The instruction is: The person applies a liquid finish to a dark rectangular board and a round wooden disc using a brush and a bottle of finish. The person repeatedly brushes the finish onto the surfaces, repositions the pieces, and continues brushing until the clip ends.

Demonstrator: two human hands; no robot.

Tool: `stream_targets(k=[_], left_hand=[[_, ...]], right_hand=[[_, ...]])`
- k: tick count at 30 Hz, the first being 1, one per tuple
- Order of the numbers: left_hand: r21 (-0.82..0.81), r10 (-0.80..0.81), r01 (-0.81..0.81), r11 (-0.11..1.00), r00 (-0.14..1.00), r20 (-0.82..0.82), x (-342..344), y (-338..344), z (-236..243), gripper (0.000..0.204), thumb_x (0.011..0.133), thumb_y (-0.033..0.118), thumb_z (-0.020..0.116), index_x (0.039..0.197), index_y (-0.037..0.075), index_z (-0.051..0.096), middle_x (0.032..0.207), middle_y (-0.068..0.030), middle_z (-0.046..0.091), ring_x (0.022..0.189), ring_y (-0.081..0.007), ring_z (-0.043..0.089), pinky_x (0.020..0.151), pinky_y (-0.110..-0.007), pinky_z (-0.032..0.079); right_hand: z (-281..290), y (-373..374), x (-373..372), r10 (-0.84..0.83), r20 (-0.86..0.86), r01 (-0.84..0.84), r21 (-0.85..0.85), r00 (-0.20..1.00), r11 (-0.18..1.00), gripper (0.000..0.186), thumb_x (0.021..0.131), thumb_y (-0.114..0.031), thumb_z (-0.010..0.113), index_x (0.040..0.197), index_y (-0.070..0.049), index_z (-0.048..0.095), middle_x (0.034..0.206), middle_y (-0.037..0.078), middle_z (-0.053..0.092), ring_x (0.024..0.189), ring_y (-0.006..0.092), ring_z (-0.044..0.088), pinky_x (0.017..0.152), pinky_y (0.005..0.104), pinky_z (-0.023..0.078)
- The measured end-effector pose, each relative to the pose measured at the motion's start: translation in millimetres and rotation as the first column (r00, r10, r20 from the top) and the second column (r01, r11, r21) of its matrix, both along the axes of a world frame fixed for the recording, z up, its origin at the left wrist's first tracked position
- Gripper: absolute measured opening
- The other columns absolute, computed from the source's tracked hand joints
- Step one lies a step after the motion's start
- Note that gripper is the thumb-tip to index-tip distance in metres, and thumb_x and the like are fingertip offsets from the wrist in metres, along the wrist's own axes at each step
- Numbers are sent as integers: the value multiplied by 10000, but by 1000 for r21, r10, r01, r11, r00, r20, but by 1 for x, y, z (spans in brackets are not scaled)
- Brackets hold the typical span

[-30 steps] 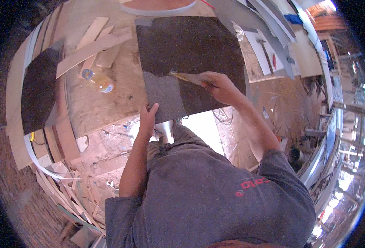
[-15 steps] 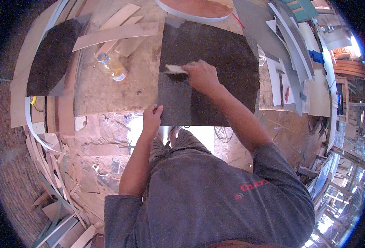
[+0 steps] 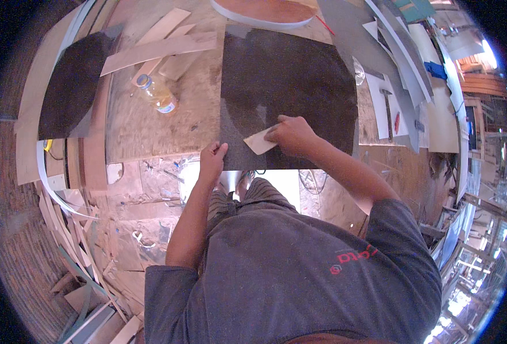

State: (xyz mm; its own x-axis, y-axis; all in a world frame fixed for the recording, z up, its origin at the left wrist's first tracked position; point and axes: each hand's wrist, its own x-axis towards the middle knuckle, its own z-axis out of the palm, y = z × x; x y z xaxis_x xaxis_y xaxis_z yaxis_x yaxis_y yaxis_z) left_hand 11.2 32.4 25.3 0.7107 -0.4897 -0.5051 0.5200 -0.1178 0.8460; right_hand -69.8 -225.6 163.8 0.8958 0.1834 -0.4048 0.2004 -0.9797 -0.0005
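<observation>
A dark brown-black sheet (image 3: 299,69) lies on the bench in front of me, reaching its near edge. Much of it looks darker and wet, while a greyer, duller patch shows along the near left. My right hand (image 3: 294,135) grips a thin, pale, flat spreader (image 3: 260,141), its free edge laid against the sheet near the front. At the sheet's near left edge, my left hand (image 3: 211,159) has its fingers curled and its thumb against the border, holding it. Some of those fingers are hidden.
Left of the sheet stands a clear bottle (image 3: 158,94) of yellowish liquid with a blue neck. Thin wooden strips (image 3: 160,50) lie behind it. Another dark sheet (image 3: 72,86) rests far left. A hammer (image 3: 388,109) lies right; a white-rimmed round piece (image 3: 265,12) sits at the back.
My right hand has pulled the spreader toward me and slightly right, from the sheet's middle to near its front. Dark wetness now covers more of the grey patch. My left hand stays at the edge.
</observation>
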Motion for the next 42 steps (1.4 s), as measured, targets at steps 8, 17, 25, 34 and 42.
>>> stream_targets(k=[8,17,25,34,42], left_hand=[[-49,0,-4,999,998,-69,1,-3,-4,143,1007,166,662,982,28,687,882,-9,661,798,-99,567,744,-282,461],[-83,41,-46,995,997,-63,0,-2,-9,146,1007,171,671,994,26,683,907,-9,653,824,-99,557,768,-278,456],[28,-21,20,999,998,59,5,5,-1,194,989,201,703,1000,8,689,899,-17,662,818,-103,569,757,-274,455],[-39,37,-37,999,999,-9,4,6,-12,197,975,175,718,1015,-18,722,879,-15,687,768,-99,575,695,-277,460],[-26,43,-43,999,999,-13,-2,2,-13,205,965,183,728,975,-22,719,870,-20,673,786,-103,565,710,-280,449]], right_hand=[[7,39,-73,-226,45,223,61,973,973,378,765,-115,708,1125,-217,768,1072,-20,766,957,244,662,709,389,581],[18,59,-105,-308,-203,312,-12,929,950,278,793,-134,709,1051,-199,792,1027,26,769,933,279,694,737,437,584],[28,-20,-44,-623,-32,532,556,782,639,295,880,-43,659,1159,-99,739,1105,122,744,1004,299,710,889,401,567],[10,-3,36,-495,193,491,72,847,868,404,869,-57,606,1205,-239,737,1191,41,702,1124,287,649,890,461,583],[0,-17,36,-389,73,392,-44,918,919,386,797,-100,678,1141,-250,771,1081,33,714,1066,299,672,853,449,582]])
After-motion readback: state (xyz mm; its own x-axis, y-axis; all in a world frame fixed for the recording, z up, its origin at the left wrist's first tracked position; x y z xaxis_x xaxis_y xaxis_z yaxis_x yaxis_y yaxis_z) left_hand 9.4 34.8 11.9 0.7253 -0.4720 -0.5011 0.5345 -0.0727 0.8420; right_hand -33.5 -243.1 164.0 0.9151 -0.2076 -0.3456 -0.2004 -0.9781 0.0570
